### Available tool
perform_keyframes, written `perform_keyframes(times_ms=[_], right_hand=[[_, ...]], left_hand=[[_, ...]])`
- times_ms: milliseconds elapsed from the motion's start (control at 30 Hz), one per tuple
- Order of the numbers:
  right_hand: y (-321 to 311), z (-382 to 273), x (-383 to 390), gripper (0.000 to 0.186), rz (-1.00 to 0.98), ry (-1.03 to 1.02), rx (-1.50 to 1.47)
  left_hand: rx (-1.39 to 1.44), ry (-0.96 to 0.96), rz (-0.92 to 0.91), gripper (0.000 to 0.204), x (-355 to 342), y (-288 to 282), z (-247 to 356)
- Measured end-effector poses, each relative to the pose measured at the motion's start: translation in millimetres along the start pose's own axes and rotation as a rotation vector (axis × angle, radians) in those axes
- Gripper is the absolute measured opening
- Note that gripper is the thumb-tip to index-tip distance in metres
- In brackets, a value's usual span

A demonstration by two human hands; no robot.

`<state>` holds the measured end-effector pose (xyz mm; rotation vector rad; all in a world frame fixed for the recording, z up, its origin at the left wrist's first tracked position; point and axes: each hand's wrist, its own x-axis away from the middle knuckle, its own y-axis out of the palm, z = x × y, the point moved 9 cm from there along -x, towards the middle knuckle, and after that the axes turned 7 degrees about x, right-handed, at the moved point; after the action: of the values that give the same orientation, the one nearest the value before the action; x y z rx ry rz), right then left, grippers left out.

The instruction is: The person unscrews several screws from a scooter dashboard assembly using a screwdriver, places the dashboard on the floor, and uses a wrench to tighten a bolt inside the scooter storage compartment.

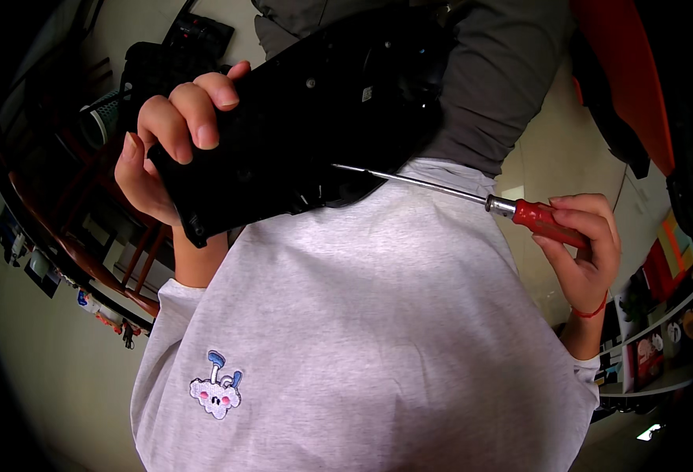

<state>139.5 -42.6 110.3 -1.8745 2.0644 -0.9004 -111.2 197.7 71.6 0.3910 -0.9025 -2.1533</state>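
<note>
A broad black plastic panel [283, 134] with small screw posts and a pale label spans the upper middle of the head view, above my lap. My left hand [177, 138] grips its left end, fingers curled over the face and thumb at the outer edge. In my right hand [586, 244] is a screwdriver [547, 223] with a red handle and a long metal shaft, held between thumb and fingers. The shaft points left, and its tip lies over the panel's lower middle; whether it touches the surface I cannot tell.
My grey trousers [488, 86] show behind the panel and my light grey top [362, 330] below. Wooden chair-like furniture [71, 236] stands at the left, with dark bags beyond. An orange-red edged object [621, 71] rises at the upper right, shelves [657, 385] with cards at the lower right.
</note>
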Motion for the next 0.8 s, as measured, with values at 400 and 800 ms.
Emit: perform_keyframes(times_ms=[400,800], right_hand=[[-4.0,0.7,4.9,0.038,0.132,0.055,-0.192],[10.7,-1.6,6.6,0.030,0.072,0.134,-0.177]], left_hand=[[0.030,0.008,-0.003,0.047,-2.2,0.0,-4.0],[0.063,-0.019,-0.015,0.049,0.4,-1.5,-3.8]])
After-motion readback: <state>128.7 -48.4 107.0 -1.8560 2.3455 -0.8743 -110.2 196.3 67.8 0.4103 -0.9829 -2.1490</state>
